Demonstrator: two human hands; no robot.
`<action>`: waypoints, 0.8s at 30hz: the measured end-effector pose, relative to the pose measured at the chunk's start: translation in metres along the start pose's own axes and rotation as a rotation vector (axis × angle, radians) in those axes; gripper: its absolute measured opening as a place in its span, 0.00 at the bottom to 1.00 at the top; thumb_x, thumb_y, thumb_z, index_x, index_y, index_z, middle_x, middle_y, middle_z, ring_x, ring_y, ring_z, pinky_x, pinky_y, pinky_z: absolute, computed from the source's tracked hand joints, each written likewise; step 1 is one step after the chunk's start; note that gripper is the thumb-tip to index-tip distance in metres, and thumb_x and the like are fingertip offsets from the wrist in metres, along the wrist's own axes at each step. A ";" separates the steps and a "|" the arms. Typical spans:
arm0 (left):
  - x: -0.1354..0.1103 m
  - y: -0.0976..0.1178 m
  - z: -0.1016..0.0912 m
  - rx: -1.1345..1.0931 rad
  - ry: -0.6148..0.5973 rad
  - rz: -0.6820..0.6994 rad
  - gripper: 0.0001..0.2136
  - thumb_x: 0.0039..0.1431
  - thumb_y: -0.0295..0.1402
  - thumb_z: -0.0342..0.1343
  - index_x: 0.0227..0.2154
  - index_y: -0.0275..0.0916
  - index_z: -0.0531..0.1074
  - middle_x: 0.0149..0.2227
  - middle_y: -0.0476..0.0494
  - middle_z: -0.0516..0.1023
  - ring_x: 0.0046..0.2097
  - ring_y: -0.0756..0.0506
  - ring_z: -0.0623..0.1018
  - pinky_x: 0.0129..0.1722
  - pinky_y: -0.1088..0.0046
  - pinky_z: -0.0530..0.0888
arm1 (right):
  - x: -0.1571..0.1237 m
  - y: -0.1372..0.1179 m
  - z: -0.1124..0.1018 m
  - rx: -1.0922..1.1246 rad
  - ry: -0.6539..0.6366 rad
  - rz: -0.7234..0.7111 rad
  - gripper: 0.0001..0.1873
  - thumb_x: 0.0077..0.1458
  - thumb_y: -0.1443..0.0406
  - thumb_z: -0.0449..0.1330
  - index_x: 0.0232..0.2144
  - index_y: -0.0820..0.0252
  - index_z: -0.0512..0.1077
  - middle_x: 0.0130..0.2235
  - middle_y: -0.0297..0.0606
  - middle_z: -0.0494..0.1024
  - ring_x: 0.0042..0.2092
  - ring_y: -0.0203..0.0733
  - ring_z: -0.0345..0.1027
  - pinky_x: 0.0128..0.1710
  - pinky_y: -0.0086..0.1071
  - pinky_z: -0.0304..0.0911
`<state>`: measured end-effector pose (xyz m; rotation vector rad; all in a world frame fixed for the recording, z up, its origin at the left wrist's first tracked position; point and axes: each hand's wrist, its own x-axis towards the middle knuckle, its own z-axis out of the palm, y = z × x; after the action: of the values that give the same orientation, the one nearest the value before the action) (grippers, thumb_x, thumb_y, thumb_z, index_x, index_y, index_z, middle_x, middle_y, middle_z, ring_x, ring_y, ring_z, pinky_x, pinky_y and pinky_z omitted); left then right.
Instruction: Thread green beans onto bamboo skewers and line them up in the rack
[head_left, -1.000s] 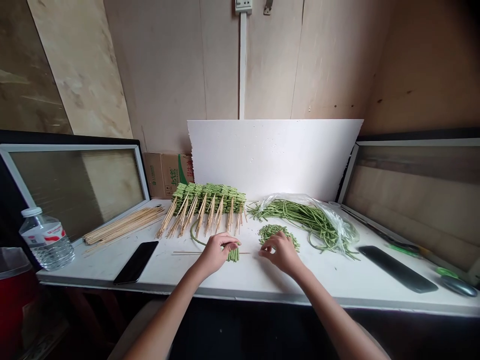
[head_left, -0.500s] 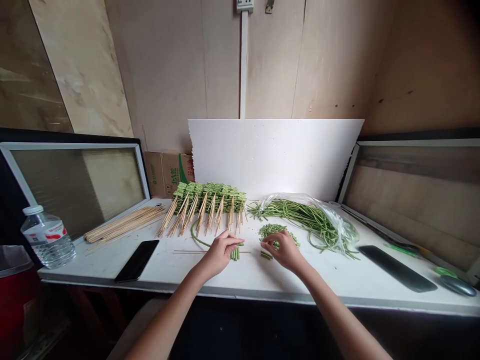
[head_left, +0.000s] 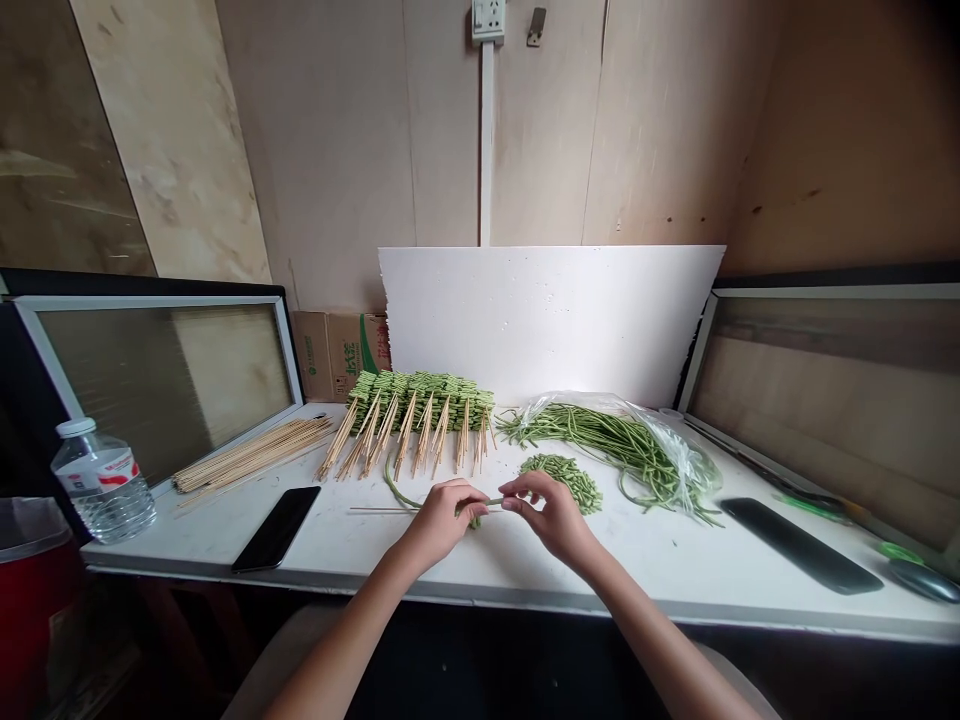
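A skewer (head_left: 375, 509) is pinched in the left hand (head_left: 441, 518); a bean piece (head_left: 495, 501) is nipped by the right hand (head_left: 553, 512), cut beans (head_left: 571, 480) lying at one o'clock.

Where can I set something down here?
Bare tabletop: between right hand, pinching a bean piece, and black pad, in front of long beans; smaller patch between phone and left hand gripping a skewer. Back is crowded: finished skewers, cut beans.

Matt wooden skewers (head_left: 251, 455) (glossy phone (head_left: 276, 528))

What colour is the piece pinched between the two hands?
Green. The bean piece shows best in the head view.
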<state>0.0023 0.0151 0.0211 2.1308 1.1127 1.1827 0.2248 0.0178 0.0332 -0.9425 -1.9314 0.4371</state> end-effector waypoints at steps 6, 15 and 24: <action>-0.001 0.001 0.003 0.023 0.020 0.066 0.07 0.65 0.29 0.59 0.37 0.40 0.83 0.38 0.43 0.79 0.39 0.45 0.78 0.42 0.69 0.74 | -0.002 -0.007 0.003 -0.063 -0.074 -0.107 0.12 0.62 0.53 0.65 0.38 0.52 0.81 0.36 0.40 0.82 0.41 0.48 0.71 0.44 0.42 0.66; -0.003 0.009 0.007 0.190 -0.041 0.192 0.15 0.62 0.18 0.49 0.33 0.39 0.80 0.36 0.43 0.75 0.41 0.44 0.75 0.41 0.69 0.72 | -0.007 -0.013 0.011 -0.096 -0.086 -0.155 0.08 0.65 0.68 0.58 0.35 0.54 0.76 0.36 0.41 0.78 0.42 0.50 0.65 0.42 0.43 0.64; -0.003 0.009 0.006 0.300 -0.117 0.304 0.16 0.60 0.14 0.44 0.27 0.39 0.72 0.32 0.45 0.76 0.41 0.44 0.73 0.45 0.67 0.68 | -0.005 -0.012 0.005 0.037 -0.105 -0.110 0.18 0.53 0.79 0.54 0.31 0.54 0.77 0.32 0.37 0.78 0.44 0.49 0.64 0.46 0.43 0.64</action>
<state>0.0105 0.0072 0.0223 2.6387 0.9890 1.0507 0.2162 0.0063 0.0353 -0.7983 -2.0522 0.4647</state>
